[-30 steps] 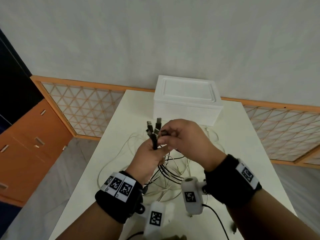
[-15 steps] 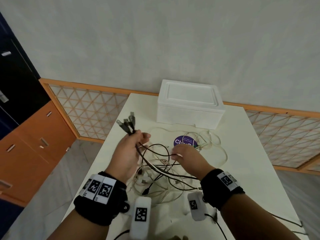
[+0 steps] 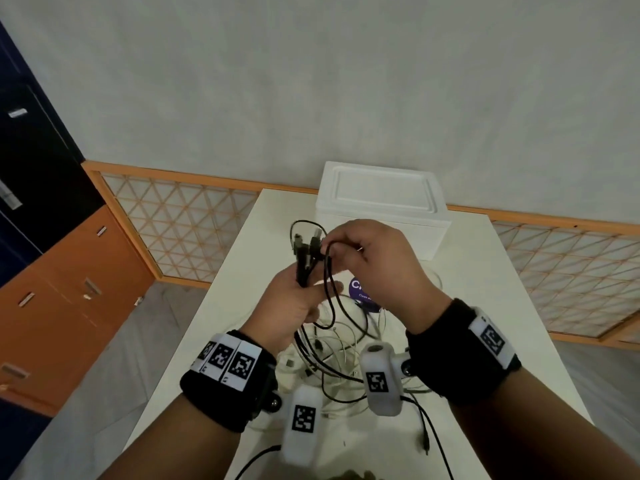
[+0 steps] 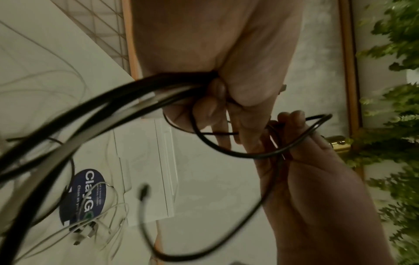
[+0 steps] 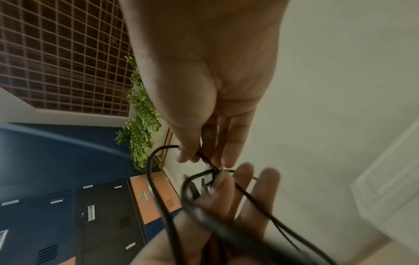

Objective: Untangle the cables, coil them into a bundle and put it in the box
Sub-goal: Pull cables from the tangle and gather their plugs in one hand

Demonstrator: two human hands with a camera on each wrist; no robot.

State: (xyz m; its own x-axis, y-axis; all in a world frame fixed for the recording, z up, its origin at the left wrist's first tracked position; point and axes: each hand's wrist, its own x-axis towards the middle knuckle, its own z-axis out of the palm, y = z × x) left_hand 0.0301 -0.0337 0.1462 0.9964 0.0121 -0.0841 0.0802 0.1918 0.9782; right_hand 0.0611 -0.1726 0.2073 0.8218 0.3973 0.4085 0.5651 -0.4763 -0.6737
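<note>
Black cables (image 3: 304, 261) bunched upright above table; white cables (image 3: 341, 344) tangled below; white box (image 3: 381, 206) closed behind.

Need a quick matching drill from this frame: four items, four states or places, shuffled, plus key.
Items:
1. left hand
2. right hand
3. white box
4. white cables

States or places:
A. lid on, at the table's far end
B. grips the bunched black cable ends
C. loose on the table
D. pinches a black cable loop

Pairs: 1-B, 2-D, 3-A, 4-C
</note>
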